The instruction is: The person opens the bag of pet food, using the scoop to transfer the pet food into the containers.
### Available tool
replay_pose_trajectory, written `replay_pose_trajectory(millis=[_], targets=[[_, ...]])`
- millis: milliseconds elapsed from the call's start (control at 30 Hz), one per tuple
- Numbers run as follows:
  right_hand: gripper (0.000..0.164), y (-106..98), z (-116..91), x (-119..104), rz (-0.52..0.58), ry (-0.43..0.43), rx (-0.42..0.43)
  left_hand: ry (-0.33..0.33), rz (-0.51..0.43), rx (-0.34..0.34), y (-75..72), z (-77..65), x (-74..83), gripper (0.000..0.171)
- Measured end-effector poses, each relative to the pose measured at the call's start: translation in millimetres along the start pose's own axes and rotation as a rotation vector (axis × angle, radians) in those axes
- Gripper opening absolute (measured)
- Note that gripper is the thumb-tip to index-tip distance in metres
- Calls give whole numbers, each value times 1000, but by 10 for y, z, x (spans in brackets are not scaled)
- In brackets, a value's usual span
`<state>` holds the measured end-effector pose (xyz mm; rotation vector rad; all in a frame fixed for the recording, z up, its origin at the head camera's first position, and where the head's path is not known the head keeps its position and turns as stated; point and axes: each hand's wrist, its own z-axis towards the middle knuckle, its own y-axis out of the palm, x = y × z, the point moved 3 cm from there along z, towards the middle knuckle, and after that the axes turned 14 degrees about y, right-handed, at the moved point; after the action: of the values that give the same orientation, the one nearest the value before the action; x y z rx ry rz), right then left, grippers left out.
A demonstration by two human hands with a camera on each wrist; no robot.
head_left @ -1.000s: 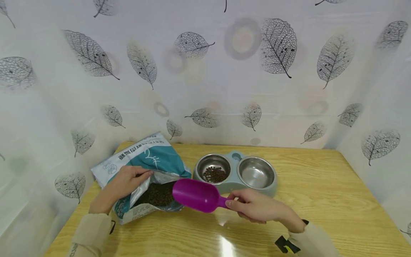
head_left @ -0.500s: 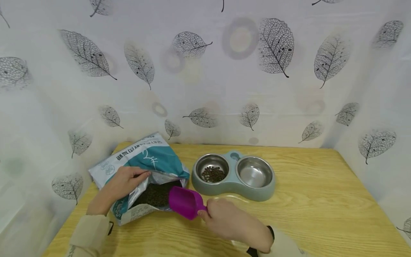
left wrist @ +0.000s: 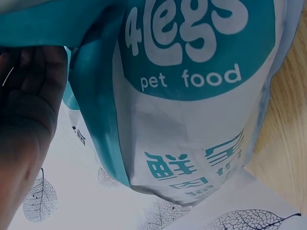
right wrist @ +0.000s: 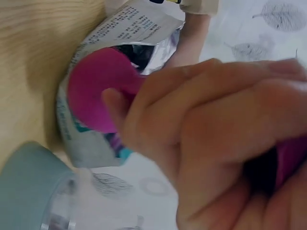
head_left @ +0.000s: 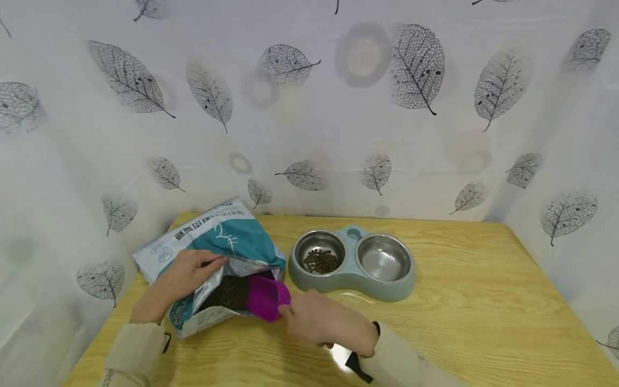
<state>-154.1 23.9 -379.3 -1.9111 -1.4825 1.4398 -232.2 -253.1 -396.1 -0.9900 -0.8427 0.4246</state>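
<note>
From my end, I see the left hand (head_left: 191, 274) at the left side of the counter (head_left: 483, 301), gripping the upper lip of the food bag (head_left: 242, 231) and holding its mouth apart, much as before. What has changed is the purple scoop (head_left: 267, 301): half a second ago at that mouth's right edge, it now sits deeper inside, by the pellets (head_left: 227, 293). I judge this as scooping, though I can't tell its load. The right hand (head_left: 324, 320), gripping it, has shifted left too. Toward the far edge, the left bowl (head_left: 309, 242) holds some food; the right bowl (head_left: 384, 263) shows steel.
</note>
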Motion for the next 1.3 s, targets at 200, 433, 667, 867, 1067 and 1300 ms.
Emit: replay_pose_trajectory(millis=[200,433,667,867,1067,1300], targets=[[47,14,110,170,302,-1,-200,-2,13,4,-33,-12,38,21],[43,80,194,451,550,29,-326,17,11,19,-38,0,44,19],[48,156,253,690,592,-12,-368,29,8,31,-16,-12,20,19],[49,176,263,767,608,-49,-386,12,-9,21,-3,-5,-11,20],[50,198,278,823,605,-88,-378,7,-12,17,3,-3,-28,20],[48,137,231,914,593,-141,-373,21,10,28,6,-11,-19,19]])
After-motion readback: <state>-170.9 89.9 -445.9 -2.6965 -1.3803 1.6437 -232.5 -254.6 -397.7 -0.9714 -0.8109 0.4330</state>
